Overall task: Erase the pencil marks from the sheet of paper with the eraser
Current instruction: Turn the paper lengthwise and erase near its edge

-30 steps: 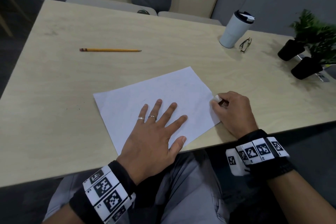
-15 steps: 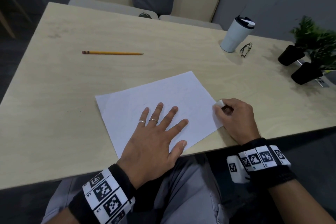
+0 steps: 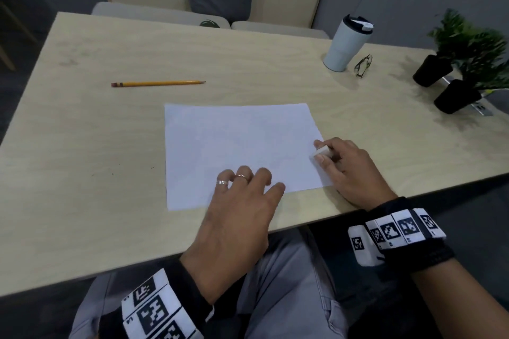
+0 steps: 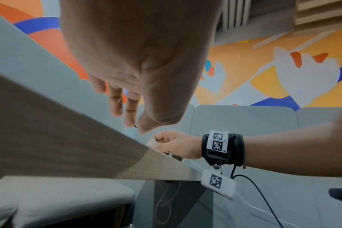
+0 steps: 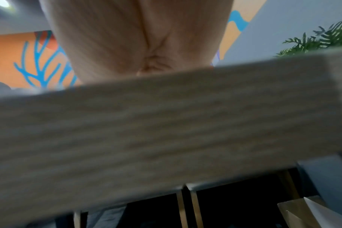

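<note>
Eraser (image 3: 322,150) sits pinched between thumb and fingertips of the right hand (image 3: 348,170), right at the right-hand edge of the sheet of paper (image 3: 239,146), about midway along that edge. Sheet lies flat on the wooden surface (image 3: 82,146), its long axis running left to right across the person's front, near edge close to the surface's near edge. From the eraser, the whole sheet spreads away to the left, so any stroke, as I judge it, has to travel leftward and slightly away from the body. Pencil marks are too faint to make out in the head view (a trace of grey near the middle at best), so I cannot say which patch comes first. Left hand (image 3: 242,201) is over the sheet's near edge, holding nothing, fingers bent at the knuckles with tips down toward the paper; actual contact cannot be confirmed, and the left wrist view shows the fingers hanging loose above the surface. Right hand is clearly the working one, with the left placed to pin the sheet. Pencil (image 3: 158,83) lies well apart, beyond the sheet's far left corner, parallel to its long axis. Tumbler (image 3: 345,45) and glasses (image 3: 363,65) stand far right, out of the stroke's path.
</note>
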The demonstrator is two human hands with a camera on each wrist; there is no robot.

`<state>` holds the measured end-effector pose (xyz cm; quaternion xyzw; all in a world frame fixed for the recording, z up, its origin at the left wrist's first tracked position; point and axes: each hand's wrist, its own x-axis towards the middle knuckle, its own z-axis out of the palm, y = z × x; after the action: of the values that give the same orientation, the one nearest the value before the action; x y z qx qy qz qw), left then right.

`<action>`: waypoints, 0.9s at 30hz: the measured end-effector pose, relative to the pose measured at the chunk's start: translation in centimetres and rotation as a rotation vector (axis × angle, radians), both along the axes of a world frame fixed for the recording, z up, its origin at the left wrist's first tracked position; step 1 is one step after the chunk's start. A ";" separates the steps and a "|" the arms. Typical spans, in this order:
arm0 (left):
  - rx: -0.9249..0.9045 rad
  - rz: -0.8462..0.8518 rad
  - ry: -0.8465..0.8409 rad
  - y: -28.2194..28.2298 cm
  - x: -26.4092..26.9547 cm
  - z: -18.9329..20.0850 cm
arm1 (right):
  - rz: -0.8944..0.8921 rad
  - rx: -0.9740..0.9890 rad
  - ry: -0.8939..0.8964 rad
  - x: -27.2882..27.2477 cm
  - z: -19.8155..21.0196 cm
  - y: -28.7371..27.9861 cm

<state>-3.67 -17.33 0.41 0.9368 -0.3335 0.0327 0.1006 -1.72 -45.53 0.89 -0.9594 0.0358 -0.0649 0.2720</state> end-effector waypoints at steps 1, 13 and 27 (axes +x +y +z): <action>-0.002 0.005 0.002 0.0 -0.4 0.0 | -0.025 -0.003 -0.019 -0.3 0.0 0.0; 0.069 0.215 0.043 1.4 0.9 -1.5 | 0.012 0.209 -0.062 -2.5 -0.6 1.2; -0.024 -0.168 0.100 3.1 0.0 -0.7 | -0.055 0.256 -0.236 -1.8 -1.7 5.3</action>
<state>-3.66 -14.24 -0.31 0.9047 -0.4051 -0.0188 0.1307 -3.51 -40.19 -0.77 -0.9013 0.0378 -0.1792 0.3926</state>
